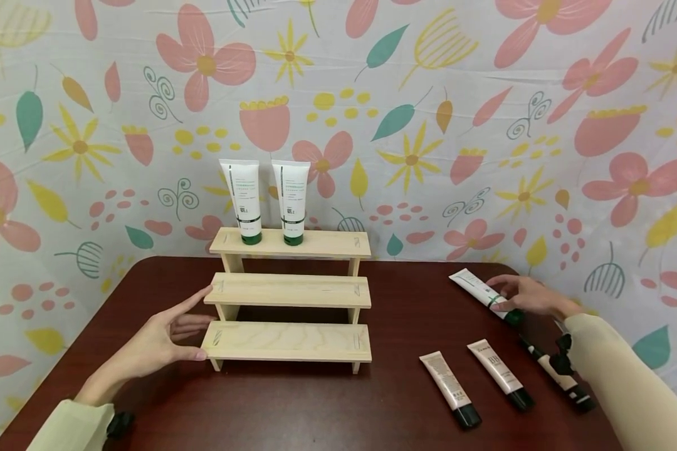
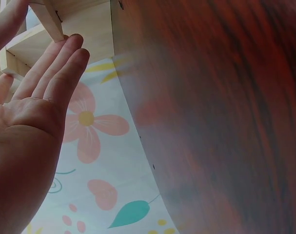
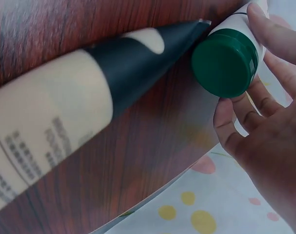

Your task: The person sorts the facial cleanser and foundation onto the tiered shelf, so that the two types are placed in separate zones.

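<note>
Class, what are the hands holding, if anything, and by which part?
The right hand grips a white tube by its body near the green cap; the left hand only touches the wooden stand.

I see a dark red-brown table (image 1: 282,410). Left of its middle stands a pale three-step stand (image 1: 288,341); on the top step, a left white tube (image 1: 244,197) and a right white tube (image 1: 292,194) are upright. At right lie a near beige tube (image 1: 445,382), a middle beige tube (image 1: 498,371) and a black-ended tube (image 1: 566,383); farther, a slanted white tube (image 1: 476,286), maybe slightly raised.
</note>
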`<state>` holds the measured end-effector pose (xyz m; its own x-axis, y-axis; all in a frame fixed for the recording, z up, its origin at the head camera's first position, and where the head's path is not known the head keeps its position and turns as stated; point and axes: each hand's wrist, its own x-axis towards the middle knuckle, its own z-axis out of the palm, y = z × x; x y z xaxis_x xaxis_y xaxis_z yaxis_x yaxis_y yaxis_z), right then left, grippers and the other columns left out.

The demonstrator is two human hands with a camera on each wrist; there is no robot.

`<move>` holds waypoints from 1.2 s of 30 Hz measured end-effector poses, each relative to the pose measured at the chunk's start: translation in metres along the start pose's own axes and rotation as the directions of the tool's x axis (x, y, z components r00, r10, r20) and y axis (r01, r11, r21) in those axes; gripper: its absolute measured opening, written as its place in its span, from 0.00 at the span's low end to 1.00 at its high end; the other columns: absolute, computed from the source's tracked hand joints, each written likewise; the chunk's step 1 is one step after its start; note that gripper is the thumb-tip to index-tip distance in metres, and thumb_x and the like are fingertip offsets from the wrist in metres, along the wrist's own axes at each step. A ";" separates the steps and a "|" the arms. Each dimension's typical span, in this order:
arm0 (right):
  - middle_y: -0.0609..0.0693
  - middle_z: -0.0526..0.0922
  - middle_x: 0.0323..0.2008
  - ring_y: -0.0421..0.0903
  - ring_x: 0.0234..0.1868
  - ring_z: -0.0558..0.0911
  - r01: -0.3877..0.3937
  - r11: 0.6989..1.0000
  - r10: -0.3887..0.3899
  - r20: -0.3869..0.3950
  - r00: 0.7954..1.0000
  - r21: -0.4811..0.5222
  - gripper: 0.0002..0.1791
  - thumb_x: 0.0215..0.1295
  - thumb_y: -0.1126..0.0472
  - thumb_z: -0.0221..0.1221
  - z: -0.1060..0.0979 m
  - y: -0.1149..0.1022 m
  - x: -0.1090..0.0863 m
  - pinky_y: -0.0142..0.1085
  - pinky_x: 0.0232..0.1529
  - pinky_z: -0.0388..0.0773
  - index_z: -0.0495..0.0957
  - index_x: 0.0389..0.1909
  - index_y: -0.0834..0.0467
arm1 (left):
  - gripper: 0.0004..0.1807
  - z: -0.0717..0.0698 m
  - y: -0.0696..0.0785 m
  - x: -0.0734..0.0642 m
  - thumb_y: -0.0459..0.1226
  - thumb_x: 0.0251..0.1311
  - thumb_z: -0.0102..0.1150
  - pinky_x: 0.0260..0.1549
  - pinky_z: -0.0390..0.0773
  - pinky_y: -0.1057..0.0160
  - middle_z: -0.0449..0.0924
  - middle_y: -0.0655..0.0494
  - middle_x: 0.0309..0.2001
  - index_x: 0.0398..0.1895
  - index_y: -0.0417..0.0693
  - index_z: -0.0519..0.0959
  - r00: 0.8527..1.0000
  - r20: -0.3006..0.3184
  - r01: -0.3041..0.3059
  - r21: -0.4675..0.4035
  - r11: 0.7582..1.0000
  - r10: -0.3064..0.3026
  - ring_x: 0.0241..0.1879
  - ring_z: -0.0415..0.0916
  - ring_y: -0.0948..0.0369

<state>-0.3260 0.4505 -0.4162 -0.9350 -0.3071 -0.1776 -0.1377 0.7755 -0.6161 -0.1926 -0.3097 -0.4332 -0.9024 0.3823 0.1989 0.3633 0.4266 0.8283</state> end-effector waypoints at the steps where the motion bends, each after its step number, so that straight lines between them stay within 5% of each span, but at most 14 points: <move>1: 0.57 0.79 0.38 0.44 0.24 0.71 0.011 1.000 -0.012 0.011 1.000 0.014 0.36 0.68 0.61 0.71 0.001 0.000 0.001 0.37 0.26 0.71 0.68 0.70 0.71 | 0.63 0.000 0.000 0.000 0.36 0.49 0.85 0.54 0.81 0.64 0.82 0.37 0.59 0.86 0.57 0.55 1.000 0.000 0.000 0.000 1.000 0.000 0.59 0.82 0.50; 10: 0.57 0.77 0.36 0.40 0.20 0.64 0.009 0.992 -0.016 0.058 0.998 0.125 0.31 0.74 0.64 0.65 0.001 -0.002 0.001 0.37 0.23 0.66 0.66 0.71 0.74 | 0.63 0.000 0.000 0.000 0.36 0.49 0.85 0.54 0.80 0.65 0.82 0.37 0.59 0.86 0.56 0.55 1.000 0.002 -0.004 0.006 1.000 0.004 0.59 0.82 0.50; 18: 0.57 0.77 0.39 0.40 0.21 0.64 -0.010 0.994 0.002 0.071 0.997 0.106 0.34 0.74 0.62 0.66 0.002 -0.003 0.003 0.36 0.24 0.67 0.65 0.71 0.75 | 0.63 0.000 0.001 0.000 0.36 0.49 0.85 0.54 0.81 0.65 0.82 0.36 0.60 0.86 0.57 0.56 1.000 -0.001 -0.001 0.000 1.000 0.001 0.59 0.82 0.52; 26: 0.57 0.81 0.47 0.47 0.35 0.76 -0.023 0.999 0.020 0.102 0.995 0.036 0.38 0.72 0.57 0.67 0.003 -0.004 0.005 0.41 0.31 0.77 0.64 0.72 0.76 | 0.63 0.001 0.000 -0.002 0.36 0.49 0.85 0.54 0.81 0.65 0.81 0.35 0.60 0.86 0.57 0.55 1.000 0.004 0.014 -0.014 1.000 -0.013 0.59 0.82 0.49; 36: 0.52 0.79 0.38 0.41 0.23 0.67 -0.032 0.999 0.027 0.132 0.991 0.036 0.39 0.73 0.57 0.66 0.004 -0.005 0.005 0.35 0.25 0.68 0.63 0.73 0.77 | 0.63 0.000 0.003 -0.001 0.36 0.49 0.85 0.54 0.81 0.64 0.82 0.36 0.60 0.86 0.57 0.55 1.000 -0.001 0.016 0.005 1.000 -0.016 0.59 0.82 0.51</move>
<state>-0.3283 0.4430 -0.4169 -0.8869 -0.3561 -0.2942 -0.0958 0.7649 -0.6370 -0.1904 -0.3086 -0.4308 -0.9082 0.3747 0.1866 0.3504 0.4365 0.8287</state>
